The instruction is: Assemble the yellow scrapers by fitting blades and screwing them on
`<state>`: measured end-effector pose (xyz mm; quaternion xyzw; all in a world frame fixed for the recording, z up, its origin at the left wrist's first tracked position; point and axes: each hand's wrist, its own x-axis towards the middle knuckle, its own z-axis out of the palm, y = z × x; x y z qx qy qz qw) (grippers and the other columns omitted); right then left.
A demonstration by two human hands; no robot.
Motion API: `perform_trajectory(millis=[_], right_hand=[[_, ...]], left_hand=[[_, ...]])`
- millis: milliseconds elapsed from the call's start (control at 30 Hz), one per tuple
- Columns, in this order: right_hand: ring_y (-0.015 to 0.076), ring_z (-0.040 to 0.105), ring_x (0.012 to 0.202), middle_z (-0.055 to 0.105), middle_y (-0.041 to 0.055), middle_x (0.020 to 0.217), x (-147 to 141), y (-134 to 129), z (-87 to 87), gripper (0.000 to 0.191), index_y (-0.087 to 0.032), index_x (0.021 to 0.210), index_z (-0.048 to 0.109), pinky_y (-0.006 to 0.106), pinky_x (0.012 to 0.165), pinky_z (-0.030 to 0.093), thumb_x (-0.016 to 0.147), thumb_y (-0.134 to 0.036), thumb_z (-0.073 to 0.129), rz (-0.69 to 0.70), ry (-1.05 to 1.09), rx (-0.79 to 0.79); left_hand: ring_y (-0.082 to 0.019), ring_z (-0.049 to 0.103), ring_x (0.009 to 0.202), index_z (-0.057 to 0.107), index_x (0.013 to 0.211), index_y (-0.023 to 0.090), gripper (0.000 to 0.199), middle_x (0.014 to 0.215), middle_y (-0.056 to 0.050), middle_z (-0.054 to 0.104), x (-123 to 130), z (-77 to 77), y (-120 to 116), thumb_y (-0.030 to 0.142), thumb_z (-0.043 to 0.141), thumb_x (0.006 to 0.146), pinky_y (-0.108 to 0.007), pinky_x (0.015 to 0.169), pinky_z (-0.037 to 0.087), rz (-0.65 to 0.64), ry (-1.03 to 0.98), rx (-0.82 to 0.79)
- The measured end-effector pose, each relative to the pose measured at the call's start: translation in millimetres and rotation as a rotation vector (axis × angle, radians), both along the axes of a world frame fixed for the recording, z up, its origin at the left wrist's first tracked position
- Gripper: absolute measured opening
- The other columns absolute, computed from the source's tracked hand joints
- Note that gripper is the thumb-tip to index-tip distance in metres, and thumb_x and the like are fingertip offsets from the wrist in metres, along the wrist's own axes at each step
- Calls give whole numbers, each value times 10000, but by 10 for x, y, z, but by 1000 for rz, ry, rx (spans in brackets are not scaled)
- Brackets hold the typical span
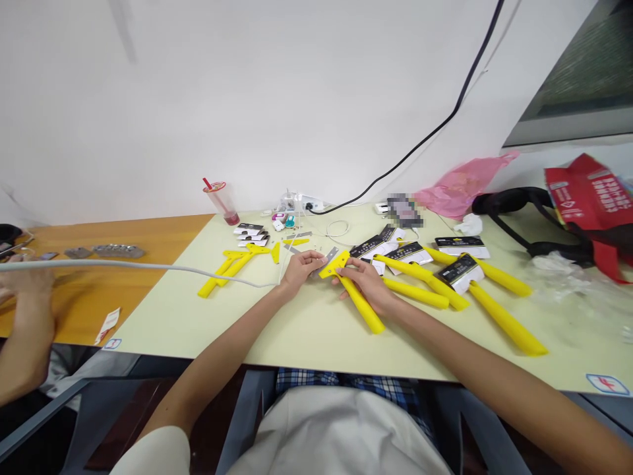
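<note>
Scraper (357, 300) gripped between two bare hands

The fingertips of the left hand (301, 269) were pinched together at a thin metal blade (329, 256) beside the scraper's yellow head. The fingers of the right hand (366, 280) were closed around the neck, where head and handle met; some of them were hidden underneath. Whether the blade was seated in the head could not be told. The scraper was held above the pale table (306, 333), its handle slanted toward the body and to the right.

Just beyond the scraper, to its left, a yellow strip (297, 241) and a loose metal blade (301, 235) could be seen. Farther left of it, two yellow handles (235, 264) were laid side by side, with black-and-white cards (251, 234) stacked behind them. To the scraper's right, a group of yellow scrapers (507, 318) was spread out, black-and-white labels (461, 272) being fitted on several.

Well beyond the scraper, a power strip (309, 201) was set near the wall, and a cup (221, 203) with a red straw was placed to the left. Well to the right of it, a pink bag (462, 188) and a red bag (588, 198) were seen. Far to its left, another person's forearm (30, 330) was rested by an orange table (168, 237).
</note>
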<state>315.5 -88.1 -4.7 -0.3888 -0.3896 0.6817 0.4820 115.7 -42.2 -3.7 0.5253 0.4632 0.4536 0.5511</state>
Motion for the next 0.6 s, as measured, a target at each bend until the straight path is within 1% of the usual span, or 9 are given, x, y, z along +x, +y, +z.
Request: perform_trajectory(millis=[167,367,600], right_hand=[[280,821,916,807,102,1064,5,0,-2,395,-208,996,644,303,481,682,748,-275,944,-3,-12,-4],[267,823,916,816,96,1082,1,-5,11,390,-211,997,652,273,495,673,736,-266,937,-6,-17,-12],[275,824,918,819,94,1076,4,2,-3,393,-216,974,648,275,484,670,723,-265,947,-5,-15,-18]], left_hand=[[-141,599,685,783,856,179,499,739,-14,717,-21,-19,14,559,998,613,-275,644,425,23,-18,9],[-151,662,713,785,902,170,526,776,-26,746,-21,-42,37,551,1000,609,-278,681,468,48,-72,-5],[-151,661,734,794,912,169,528,793,-29,745,-9,-78,38,550,1003,611,-274,686,473,59,-53,4]])
